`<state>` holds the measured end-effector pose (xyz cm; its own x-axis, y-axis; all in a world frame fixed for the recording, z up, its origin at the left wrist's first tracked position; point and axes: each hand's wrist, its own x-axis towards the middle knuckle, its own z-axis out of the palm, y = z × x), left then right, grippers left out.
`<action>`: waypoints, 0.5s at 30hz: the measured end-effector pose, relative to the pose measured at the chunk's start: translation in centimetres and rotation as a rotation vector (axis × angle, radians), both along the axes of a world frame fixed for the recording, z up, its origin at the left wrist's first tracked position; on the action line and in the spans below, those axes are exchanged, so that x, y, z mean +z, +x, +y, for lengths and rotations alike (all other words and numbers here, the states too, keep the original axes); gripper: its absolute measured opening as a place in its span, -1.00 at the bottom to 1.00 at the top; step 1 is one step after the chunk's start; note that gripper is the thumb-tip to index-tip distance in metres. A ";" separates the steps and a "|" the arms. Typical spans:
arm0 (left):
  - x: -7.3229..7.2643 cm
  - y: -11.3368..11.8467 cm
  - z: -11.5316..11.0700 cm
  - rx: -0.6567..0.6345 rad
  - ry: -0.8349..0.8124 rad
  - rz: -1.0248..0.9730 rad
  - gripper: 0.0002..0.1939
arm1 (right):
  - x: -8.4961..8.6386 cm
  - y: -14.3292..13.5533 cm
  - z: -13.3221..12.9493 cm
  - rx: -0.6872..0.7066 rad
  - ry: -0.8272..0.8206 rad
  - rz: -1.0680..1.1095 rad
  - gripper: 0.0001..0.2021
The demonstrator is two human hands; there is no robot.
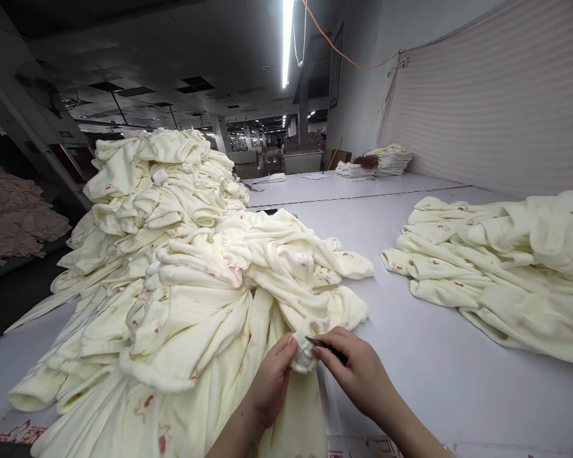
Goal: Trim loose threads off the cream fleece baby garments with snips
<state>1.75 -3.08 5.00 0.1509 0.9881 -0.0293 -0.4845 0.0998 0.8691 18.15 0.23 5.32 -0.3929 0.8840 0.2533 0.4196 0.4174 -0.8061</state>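
Pale yellow garments point(191, 312) with small reddish prints lie heaped in front of me. My left hand point(273, 376) pinches the gathered end of one garment, perhaps a cuff point(304, 350), near the table's front edge. In my right hand point(356, 369) is a small dark pointed tool, which looks like thread snips point(332, 351). Its tip touches or nearly touches the bunched cloth beside my left thumb. Fingers hide most of the tool's body, so its exact kind is hard to make out.
A tall pile of similar garments point(162, 172) rises at the back left. Another pile point(501, 267) lies on the right of the white table point(401, 394). Folded stacks point(386, 162) stand at the far end near a striped curtain point(496, 102). Pinkish cloth point(16, 213) is heaped at far left.
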 end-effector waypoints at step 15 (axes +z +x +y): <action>-0.3 0.7 -0.1 -0.024 -0.018 0.023 -0.68 | 0.1 0.6 0.3 -0.018 -0.033 0.011 -0.84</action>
